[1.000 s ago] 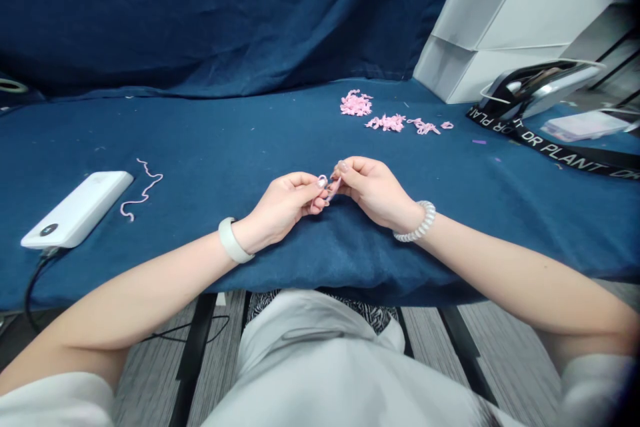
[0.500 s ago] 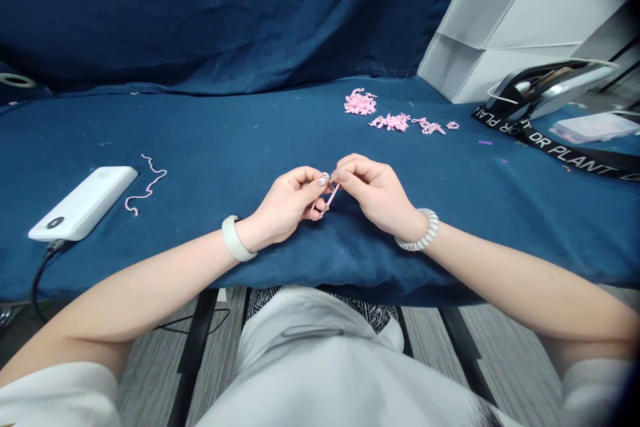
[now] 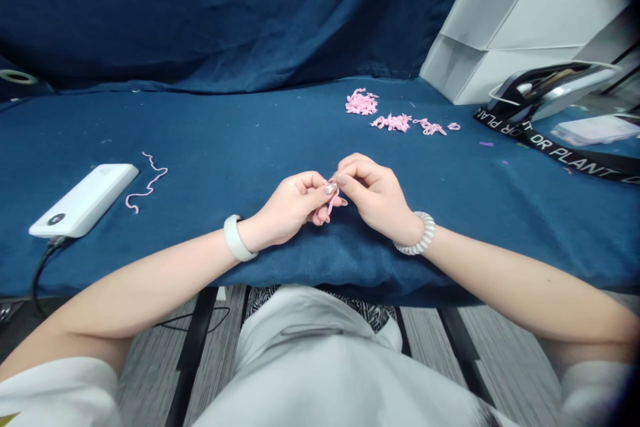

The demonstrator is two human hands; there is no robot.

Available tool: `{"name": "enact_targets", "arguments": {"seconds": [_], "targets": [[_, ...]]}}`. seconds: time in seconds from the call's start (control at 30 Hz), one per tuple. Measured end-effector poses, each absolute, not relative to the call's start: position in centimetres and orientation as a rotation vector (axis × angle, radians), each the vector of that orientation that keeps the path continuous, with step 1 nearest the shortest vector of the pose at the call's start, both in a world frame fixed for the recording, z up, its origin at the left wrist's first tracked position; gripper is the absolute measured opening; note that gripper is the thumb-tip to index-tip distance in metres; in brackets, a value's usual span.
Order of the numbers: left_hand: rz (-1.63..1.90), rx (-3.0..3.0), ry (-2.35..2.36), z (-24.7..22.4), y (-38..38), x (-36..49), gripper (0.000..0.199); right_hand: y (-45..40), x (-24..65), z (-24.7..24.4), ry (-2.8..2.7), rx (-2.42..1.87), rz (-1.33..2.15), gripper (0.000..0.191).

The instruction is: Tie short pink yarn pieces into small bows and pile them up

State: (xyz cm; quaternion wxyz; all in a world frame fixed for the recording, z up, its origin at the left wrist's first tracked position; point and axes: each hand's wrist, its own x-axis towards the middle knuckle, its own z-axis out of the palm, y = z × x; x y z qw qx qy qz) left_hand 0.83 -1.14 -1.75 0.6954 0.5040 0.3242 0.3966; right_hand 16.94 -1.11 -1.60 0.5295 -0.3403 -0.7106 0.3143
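My left hand [image 3: 293, 207] and my right hand [image 3: 375, 197] meet above the blue cloth [image 3: 210, 127], their fingertips pinching a small pink cord piece [image 3: 331, 202] between them. Only a short length of it shows below the fingertips, and the rest is hidden by my fingers. A pale band [image 3: 236, 238] circles my left wrist, and a white coil bracelet [image 3: 420, 233] circles my right. Farther ahead lie several small heaps of pink cord pieces [image 3: 391, 122]. A longer wavy pink cord [image 3: 147, 180] lies well to the left of my left hand.
A white power bank [image 3: 84, 191] with a black cable lies at the left. At the back right stand a white shelf unit [image 3: 520, 27] and a shiny silver-and-black object [image 3: 550, 90], with a black "DR PLANT" strap [image 3: 555, 150] and a pale flat package [image 3: 595, 130].
My hands have drawn closer together. The pink loop visible earlier between my fingers is now mostly hidden, with only a short pink length showing below the fingertips.
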Motion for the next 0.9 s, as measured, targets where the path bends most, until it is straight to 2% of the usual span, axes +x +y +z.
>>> {"name": "enact_targets", "arguments": {"seconds": [0.2, 0.57, 0.77, 0.9], "targets": [[0.895, 1.108, 0.674, -1.6, -1.1, 0.7, 0.037, -0.7, 17.1, -1.7, -1.718, -0.811, 0.716, 0.029], [0.963, 1.094, 0.698, -1.2, -0.9, 0.5, 0.040, -0.2, 18.0, -1.0, -1.629, -0.832, 1.126, 0.042], [0.969, 1.206, 0.676, -1.6, -0.9, 0.4, 0.037, 0.3, 18.7, -1.1, -1.824, -0.829, 1.273, 0.051], [0.966, 1.283, 0.664, -2.0, -0.7, 0.2, 0.032, 0.0, 18.5, -0.8, -1.932, -0.798, 1.262, 0.046]]}}
